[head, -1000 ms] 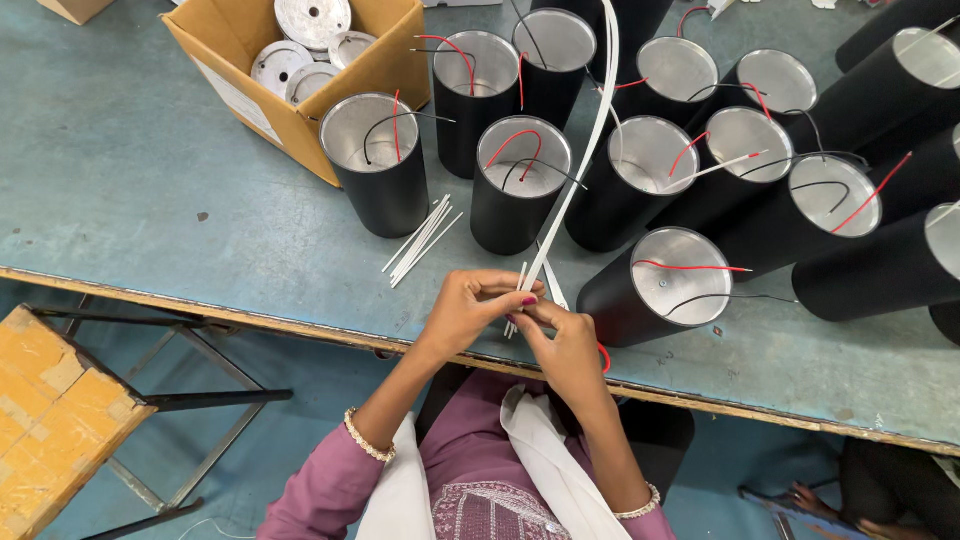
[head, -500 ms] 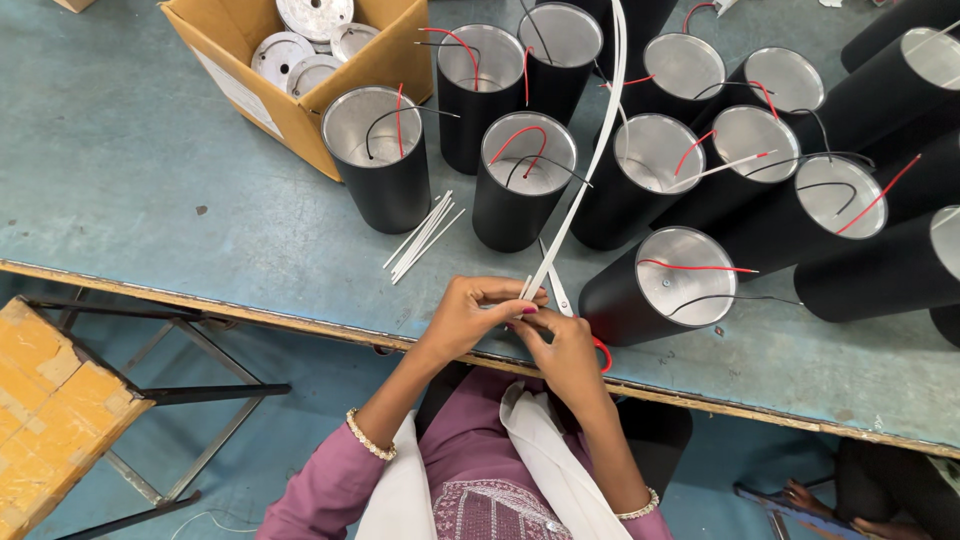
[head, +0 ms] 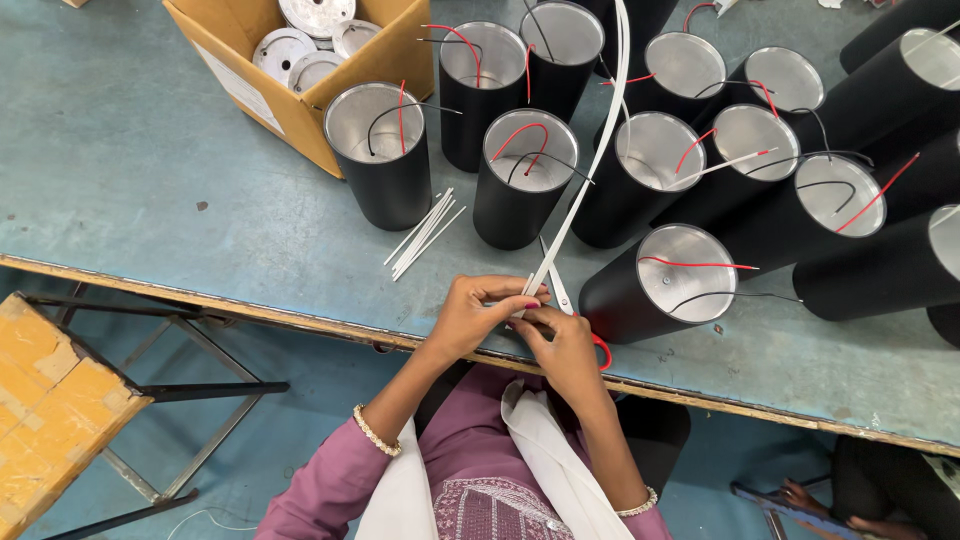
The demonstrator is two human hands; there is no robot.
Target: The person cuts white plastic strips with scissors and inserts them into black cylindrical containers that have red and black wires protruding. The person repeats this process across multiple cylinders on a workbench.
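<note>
Left grip: the left hand [head: 470,318] is closed, thumb and fingertips pinching the lower end of the white strip [head: 590,165].
Right grip: the right hand [head: 562,350] is curled around the red-handled scissors [head: 572,312], its fingers meeting the left hand at the strip's end.
Scissors: the blades point toward 12 o'clock, just beside the strip; whether they are cutting it cannot be told. A red handle loop shows at 3 o'clock of the right hand.
Strip: a long flat white band running from the hands toward 12 o'clock and slightly to 1 o'clock, passing over the cans and out of the top edge.
Nearest can [head: 655,285]: a black cylinder with a silver inside and a red and a black wire, lying tilted at 2 o'clock of the hands, near the right hand.
Cut pieces [head: 423,235]: a small bundle of short white strips lying on the counter at 11 o'clock of the left hand.
Other cans [head: 525,180]: a cluster of black cylinders from 11 to 3 o'clock, each with red and black wires.
Box [head: 255,85]: cardboard, at 10 o'clock, holding round silver discs.
Counter [head: 150,190]: blue-grey and worn, its front edge just under the hands.
Stool [head: 50,400]: yellow-topped, at 9 o'clock, below the counter.
</note>
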